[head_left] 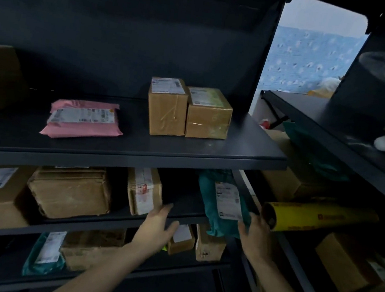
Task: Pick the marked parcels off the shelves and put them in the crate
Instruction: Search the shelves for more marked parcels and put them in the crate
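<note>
Head view: dark shelves (138, 145), blue wall (311, 58)

Matt dark metal shelf (210, 152); taped cardboard boxes (167, 109); glossy pink plastic mailer (81, 118).

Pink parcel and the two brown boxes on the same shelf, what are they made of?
The pink parcel looks like a soft plastic mailing bag: smooth, slightly shiny, wrinkled, with a white paper label. The taller box and the shorter box look like brown cardboard, matte, wrapped in clear glossy tape that catches the light; each has a paper label on top.
</note>
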Motion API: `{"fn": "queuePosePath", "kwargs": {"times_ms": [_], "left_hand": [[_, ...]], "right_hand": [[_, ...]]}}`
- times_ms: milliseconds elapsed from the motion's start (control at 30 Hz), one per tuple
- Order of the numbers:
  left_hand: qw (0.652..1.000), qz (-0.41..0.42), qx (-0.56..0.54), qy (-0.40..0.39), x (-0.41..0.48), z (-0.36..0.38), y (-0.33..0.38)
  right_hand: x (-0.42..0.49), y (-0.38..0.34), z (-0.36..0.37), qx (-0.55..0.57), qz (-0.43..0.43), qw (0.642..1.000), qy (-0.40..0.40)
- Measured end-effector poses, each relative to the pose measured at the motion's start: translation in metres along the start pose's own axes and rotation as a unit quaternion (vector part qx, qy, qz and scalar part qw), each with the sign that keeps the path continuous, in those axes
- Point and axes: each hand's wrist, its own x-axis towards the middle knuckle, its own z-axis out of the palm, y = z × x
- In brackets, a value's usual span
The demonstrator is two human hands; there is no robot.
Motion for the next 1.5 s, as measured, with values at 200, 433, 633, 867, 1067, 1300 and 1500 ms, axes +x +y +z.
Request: {"fn": "queuePosePath", "kwargs": {"times_ms": [200, 433, 633, 867, 1067, 1300, 1500], "left_hand": [[0.995, -0.011, -0.068, -0.065, 0.037, 0.071, 0.040], [0.995, -0.019, -0.080, -0.055, 0.064, 0.104, 0.052], [0.992, -0.066, -0.023, 0.103, 0.052, 0.072, 0.030], [0.947, -0.099, 0.053, 0.300, 0.040, 0.005, -0.026], [0.937, -0.165, -0.027, 0.306, 0.037, -0.029, -0.069], [0.904, -0.248, -0.296, 0.184, 0.053, -0.042, -0.086], [0.885, -0.208, -0.384, 0.161, 0.024, -0.028, -0.077]], "right_hand": [[0.026, 0.034, 0.015, 0.037, 0.027, 0.996, -0.082], [0.026, 0.027, 0.030, 0.196, -0.025, 0.975, -0.104], [0.031, 0.018, 0.037, 0.150, -0.020, 0.986, -0.075], [0.017, -0.055, 0.052, 0.033, -0.183, 0.982, 0.026], [0.008, -0.123, 0.100, 0.085, -0.229, 0.951, -0.190], [0.013, -0.176, 0.129, 0.217, -0.130, 0.918, -0.307], [-0.008, -0.168, 0.119, 0.278, -0.043, 0.918, -0.281]]}}
